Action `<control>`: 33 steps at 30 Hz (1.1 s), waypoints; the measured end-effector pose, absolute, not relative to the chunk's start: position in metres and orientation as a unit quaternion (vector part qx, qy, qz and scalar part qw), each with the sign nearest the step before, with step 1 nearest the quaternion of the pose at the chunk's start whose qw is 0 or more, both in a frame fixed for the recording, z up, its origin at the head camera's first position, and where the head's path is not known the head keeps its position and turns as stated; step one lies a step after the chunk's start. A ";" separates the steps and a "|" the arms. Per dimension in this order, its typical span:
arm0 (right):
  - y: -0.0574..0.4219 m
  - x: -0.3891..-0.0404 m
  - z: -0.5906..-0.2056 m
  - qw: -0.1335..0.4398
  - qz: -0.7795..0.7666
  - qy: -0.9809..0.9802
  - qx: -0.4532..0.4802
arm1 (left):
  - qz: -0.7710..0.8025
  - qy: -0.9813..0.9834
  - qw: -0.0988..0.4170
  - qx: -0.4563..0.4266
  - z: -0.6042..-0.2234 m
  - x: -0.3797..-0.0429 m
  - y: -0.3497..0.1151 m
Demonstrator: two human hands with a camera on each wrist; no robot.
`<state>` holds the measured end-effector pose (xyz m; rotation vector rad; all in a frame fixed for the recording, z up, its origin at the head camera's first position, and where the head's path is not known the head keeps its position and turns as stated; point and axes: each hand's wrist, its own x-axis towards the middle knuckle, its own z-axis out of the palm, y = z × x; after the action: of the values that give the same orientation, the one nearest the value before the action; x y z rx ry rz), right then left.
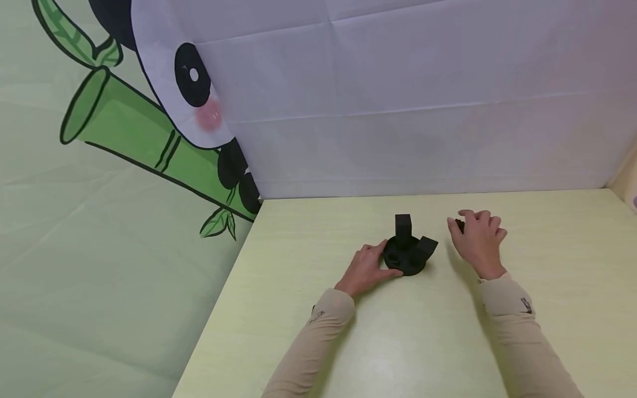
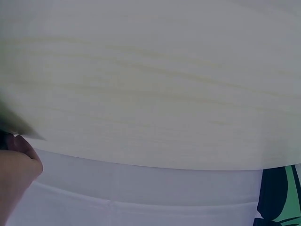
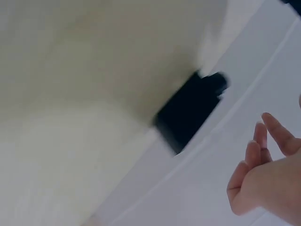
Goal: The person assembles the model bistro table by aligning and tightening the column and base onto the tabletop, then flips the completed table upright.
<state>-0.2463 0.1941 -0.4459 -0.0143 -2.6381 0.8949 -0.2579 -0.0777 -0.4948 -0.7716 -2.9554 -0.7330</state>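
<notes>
A black round base (image 1: 400, 268) rests on the table with one block (image 1: 403, 225) standing upright from it and another block (image 1: 427, 247) leaning right. My left hand (image 1: 365, 268) grips the base's left side, thumb along the near rim and fingers at the far rim. Part of this hand also shows at the lower left of the left wrist view. Farther right, my right hand (image 1: 480, 243) is over a loose black block (image 3: 190, 110), mostly hidden beneath it in the head view. Seen from the right wrist, this block has a short round knob at one end, and the bent fingers (image 3: 254, 153) stand apart from it.
The pale wood-grain table (image 1: 423, 342) ends at a white cloth backdrop (image 1: 428, 149). Its left edge slants beside a pale green cloth printed with bamboo (image 1: 134, 124) and a panda. Some light material (image 1: 624, 174) stands at the far right edge.
</notes>
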 end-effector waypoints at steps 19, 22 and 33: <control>0.257 -0.230 -0.458 0.059 0.251 -0.965 -0.055 | -0.243 -0.941 -0.012 -0.235 -0.496 -0.257 -0.078; 0.259 -0.230 -0.458 0.054 0.251 -0.965 -0.053 | -0.243 -0.941 -0.011 -0.234 -0.496 -0.257 -0.077; 0.252 -0.233 -0.439 0.110 0.298 -0.947 -0.035 | -0.241 -0.943 -0.007 -0.231 -0.495 -0.260 -0.073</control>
<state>-0.2333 0.2518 -0.4391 -0.1034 -2.7850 0.8774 -0.2595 -0.0732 -0.4947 -0.7289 -2.9744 -0.7607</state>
